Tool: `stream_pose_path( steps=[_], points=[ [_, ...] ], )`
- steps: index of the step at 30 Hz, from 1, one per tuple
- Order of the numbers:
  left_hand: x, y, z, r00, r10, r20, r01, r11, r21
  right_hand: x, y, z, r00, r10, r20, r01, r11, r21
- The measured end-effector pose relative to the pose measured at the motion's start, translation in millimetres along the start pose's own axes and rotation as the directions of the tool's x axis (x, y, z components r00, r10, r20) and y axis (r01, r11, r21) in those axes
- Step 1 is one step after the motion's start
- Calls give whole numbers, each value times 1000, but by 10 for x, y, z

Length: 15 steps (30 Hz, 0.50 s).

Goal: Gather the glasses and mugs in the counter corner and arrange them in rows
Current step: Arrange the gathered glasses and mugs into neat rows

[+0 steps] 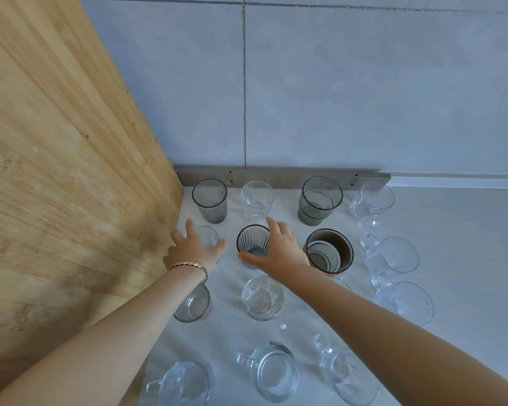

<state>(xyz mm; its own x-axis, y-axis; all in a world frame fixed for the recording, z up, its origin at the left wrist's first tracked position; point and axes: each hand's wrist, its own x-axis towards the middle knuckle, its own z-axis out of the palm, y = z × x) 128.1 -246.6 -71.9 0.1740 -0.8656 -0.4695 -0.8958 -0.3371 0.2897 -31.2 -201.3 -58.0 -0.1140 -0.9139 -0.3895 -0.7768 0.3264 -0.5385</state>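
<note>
Head view is showing the right hand (pixel 279 250) wrapping its fingers around a ribbed grey glass (pixel 252 241) in the second row on the desk (pixel 467 244); the left hand (pixel 192 247) is resting spread, released fingers on a small clear glass (pixel 211 237) beside the wooden panel (pixel 71 171).

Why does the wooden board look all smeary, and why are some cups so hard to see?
Head view: motion blur smears the board at left; soft even light casts only faint shadows, so the clear mugs almost melt into the pale counter; the dark glasses stay fairly sharp.
</note>
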Motion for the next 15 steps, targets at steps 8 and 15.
stream_pose_path(
  steps=[8, 15],
  points=[
    [-617, 867, 218, 633, 774, -17, -768, 631, 109, -365, 849, -743, 928, 199, -314, -149, 973, 176],
    [-801, 1485, 829, 843, 425, 331, -462, 886, 39, -486, 1173, -607, 934, 347, 88, -329, 735, 593]
  ],
)
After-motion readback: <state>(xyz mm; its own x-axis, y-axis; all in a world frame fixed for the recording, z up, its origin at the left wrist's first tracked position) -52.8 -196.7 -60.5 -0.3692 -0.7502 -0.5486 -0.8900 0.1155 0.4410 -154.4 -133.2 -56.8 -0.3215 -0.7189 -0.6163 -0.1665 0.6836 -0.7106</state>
